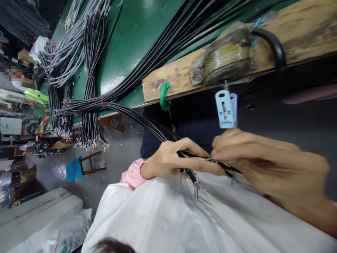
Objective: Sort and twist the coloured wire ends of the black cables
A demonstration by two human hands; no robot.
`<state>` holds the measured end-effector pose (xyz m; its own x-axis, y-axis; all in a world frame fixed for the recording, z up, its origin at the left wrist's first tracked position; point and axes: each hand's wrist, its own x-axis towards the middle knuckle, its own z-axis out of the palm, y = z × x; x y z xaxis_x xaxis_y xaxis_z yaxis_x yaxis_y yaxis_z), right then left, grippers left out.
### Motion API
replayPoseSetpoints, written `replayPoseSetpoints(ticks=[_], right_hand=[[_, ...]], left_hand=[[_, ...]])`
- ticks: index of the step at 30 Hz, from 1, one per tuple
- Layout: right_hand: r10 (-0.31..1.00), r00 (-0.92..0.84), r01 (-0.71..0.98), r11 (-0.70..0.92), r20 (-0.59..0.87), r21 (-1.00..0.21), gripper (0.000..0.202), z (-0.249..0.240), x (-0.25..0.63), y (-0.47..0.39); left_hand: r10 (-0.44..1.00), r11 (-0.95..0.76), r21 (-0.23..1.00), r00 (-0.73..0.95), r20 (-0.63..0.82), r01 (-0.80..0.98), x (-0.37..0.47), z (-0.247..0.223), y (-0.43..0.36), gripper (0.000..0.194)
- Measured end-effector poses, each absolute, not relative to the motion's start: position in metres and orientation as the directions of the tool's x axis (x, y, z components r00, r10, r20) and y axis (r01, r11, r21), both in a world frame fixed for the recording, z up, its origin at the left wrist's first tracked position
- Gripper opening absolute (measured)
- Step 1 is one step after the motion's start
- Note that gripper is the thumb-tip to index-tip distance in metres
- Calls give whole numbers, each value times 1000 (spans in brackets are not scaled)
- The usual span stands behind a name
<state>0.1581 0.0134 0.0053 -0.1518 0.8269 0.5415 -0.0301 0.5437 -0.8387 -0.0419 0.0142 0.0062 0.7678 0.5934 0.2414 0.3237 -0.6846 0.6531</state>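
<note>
Cables are gripped in left hand; wires are pinched by right hand, near clip.

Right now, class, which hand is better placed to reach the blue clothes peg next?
Probably the right hand: in the picture it comes up just below the blue clothes peg. The left hand appears farther off and holds black cables.
</note>
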Motion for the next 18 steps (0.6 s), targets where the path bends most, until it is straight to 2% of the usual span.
replayPoseSetpoints(ticks=[2, 6, 8, 13, 15, 18], right_hand=[[781, -142, 76, 621, 608, -780, 18, 4, 157, 14], [720, -135, 342, 679, 681, -650, 21, 1, 161, 10], [717, -146, 365, 679, 681, -637, 20, 2, 169, 8], [752, -292, 270, 657, 590, -704, 21, 9, 176, 7], [757, -220, 306, 653, 616, -693, 26, 9, 171, 5], [719, -160, 431, 667, 676, -608, 30, 4, 165, 1]], left_hand=[[606, -653, 696, 756, 247, 297, -41, 2, 16, 21], [688, -550, 796, 677, 261, 253, -38, -2, 14, 38], [709, -510, 820, 668, 228, 261, -40, -6, 11, 44], [756, -427, 805, 651, 67, 413, -46, -16, 3, 57], [771, -410, 791, 636, 35, 454, -44, -12, 2, 55], [777, -439, 782, 624, 83, 442, -36, -2, 3, 39]])
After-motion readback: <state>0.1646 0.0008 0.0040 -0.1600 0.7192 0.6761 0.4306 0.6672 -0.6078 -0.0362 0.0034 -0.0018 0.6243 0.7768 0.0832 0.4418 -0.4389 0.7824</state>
